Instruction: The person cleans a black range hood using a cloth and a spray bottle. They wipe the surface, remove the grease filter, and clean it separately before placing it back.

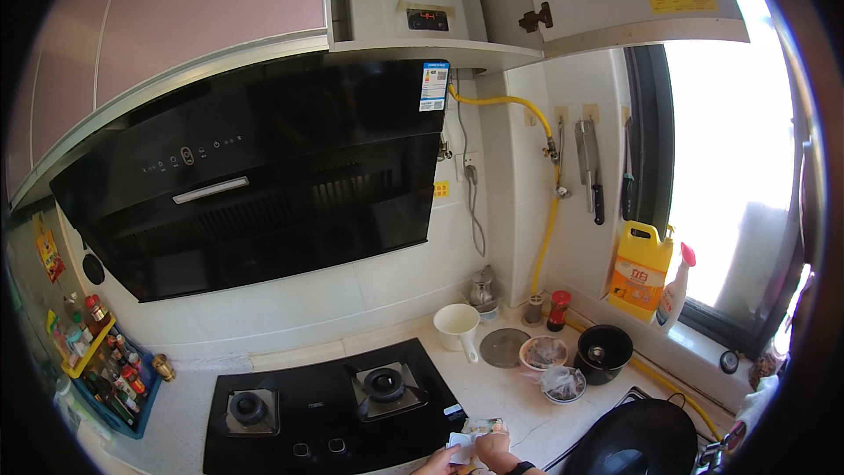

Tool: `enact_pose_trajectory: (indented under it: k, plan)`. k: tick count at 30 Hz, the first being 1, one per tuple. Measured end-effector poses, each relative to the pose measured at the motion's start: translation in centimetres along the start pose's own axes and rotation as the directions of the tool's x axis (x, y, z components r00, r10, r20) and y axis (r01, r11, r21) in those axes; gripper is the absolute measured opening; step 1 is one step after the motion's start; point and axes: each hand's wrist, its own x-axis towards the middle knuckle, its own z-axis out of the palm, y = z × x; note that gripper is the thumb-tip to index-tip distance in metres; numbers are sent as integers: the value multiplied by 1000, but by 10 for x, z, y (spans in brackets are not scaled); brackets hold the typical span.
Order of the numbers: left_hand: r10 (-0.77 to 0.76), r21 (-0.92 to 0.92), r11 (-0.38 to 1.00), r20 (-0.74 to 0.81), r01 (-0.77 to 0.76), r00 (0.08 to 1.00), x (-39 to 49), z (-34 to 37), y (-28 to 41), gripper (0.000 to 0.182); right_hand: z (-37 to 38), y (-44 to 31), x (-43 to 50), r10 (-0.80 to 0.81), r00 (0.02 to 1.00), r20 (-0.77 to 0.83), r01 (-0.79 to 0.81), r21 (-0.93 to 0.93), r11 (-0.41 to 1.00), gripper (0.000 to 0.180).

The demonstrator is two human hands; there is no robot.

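Note:
At the bottom middle, by the right front corner of the black gas hob (316,402), my left hand (440,461) grips the edge of a small white packet or folded paper (463,446). My right hand (493,450) is against its other side, fingers curled; whether they grip it cannot be told. A printed packet (484,425) lies on the counter just beyond the right hand. A dark band circles the right wrist. Part of another printed thing shows under the hands, mostly hidden.
Behind stand a white handled pot (456,326), a round metal lid (508,348), a covered bowl (543,351), a plastic-wrapped bowl (562,384) and a black pot (602,354). A black wok (636,442) is at lower right. Bottles fill a blue rack (140,423) at left. The range hood (264,178) overhangs.

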Motion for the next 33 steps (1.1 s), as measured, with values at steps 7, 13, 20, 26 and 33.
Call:
enact_pose_trajectory:
  k: [7,13,20,26,33]
  plan:
    - [25,109,994,-198,-4,980,-28,33,15,37,-16,18,-11,194,937,290,-277,281,919,28]
    - [65,107,994,-280,-36,958,-41,56,23,33,-34,43,-20,137,917,374,-395,812,431,27]
    - [107,79,993,-324,-86,940,-43,68,24,31,-165,69,-26,121,965,-231,257,768,-587,8]
    - [141,123,987,-363,-103,921,-51,84,31,33,-234,104,-63,321,937,-134,323,679,-659,8]
    - [596,779,572,-178,-259,783,-57,118,27,37,-143,83,-81,312,804,506,-351,827,-438,17]
